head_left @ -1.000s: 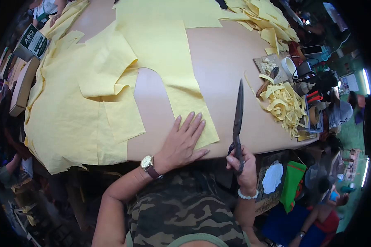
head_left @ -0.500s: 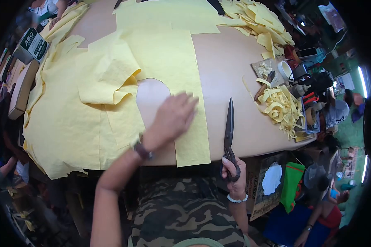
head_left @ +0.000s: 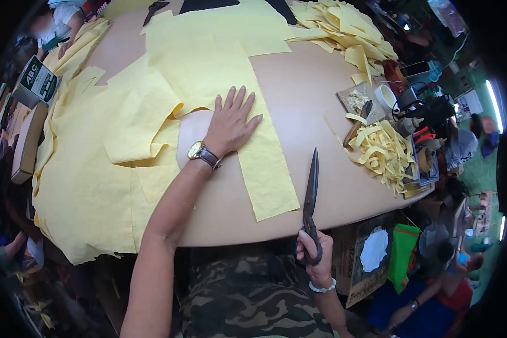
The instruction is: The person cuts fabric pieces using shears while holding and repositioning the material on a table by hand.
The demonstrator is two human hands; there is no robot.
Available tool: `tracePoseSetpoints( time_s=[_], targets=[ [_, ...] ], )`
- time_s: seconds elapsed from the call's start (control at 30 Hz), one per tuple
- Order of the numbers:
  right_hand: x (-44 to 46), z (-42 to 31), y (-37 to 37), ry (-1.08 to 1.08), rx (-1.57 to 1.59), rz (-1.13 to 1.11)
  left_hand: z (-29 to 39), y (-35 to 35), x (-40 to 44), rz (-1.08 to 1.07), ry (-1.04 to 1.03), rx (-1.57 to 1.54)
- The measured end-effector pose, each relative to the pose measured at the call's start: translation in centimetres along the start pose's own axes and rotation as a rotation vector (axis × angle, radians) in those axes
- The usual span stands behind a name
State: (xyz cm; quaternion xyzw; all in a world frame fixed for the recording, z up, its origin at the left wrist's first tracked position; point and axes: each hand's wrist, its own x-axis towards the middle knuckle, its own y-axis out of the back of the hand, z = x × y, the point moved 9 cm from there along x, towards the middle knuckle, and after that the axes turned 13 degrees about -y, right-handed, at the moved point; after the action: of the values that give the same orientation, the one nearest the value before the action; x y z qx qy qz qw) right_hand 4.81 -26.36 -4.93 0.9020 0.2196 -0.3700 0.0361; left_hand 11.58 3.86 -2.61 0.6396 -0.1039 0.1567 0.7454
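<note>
My left hand (head_left: pixel 234 125) lies flat on a strip of yellow fabric (head_left: pixel 265 180), fingers spread and pointing away from me. The strip belongs to a larger yellow sheet on the tan table (head_left: pixel 219 208); a curved cut-out edge shows just left of my hand. A loose folded flap of yellow fabric (head_left: pixel 141 110) is turned over on the left. In my right hand (head_left: pixel 316 256) are dark scissors (head_left: pixel 310 200), gripped by the handles at the table's front edge. Their blades look closed and point away from me, to the right of the strip.
Yellow scraps (head_left: pixel 383 149) pile up at the right by a white cup (head_left: pixel 385 97). More cut pieces (head_left: pixel 349 25) lie at the far right. Another pair of scissors (head_left: pixel 155 10) is at the back. A cardboard box (head_left: pixel 29 143) stands left; a co-worker (head_left: pixel 67 22) sits at the far left.
My left hand has moved slightly up and settled flat on the fabric. The strip's near end has swung right and away from the table edge. The scissors stay in my right hand.
</note>
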Motion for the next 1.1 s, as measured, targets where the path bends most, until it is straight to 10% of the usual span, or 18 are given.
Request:
tracePoseSetpoints(
  time_s=[0.57, 1.1],
  targets=[
    [0.5, 0.3, 0.2, 0.038, -0.004, -0.052, 1.9, 3.4, -0.8, 0.275, -0.147, -0.104],
    [-0.3, 0.7, 1.1, -0.07, -0.047, -0.26, 11.2, 2.3, -7.9, -0.181, -0.224, -0.274]
  ],
)
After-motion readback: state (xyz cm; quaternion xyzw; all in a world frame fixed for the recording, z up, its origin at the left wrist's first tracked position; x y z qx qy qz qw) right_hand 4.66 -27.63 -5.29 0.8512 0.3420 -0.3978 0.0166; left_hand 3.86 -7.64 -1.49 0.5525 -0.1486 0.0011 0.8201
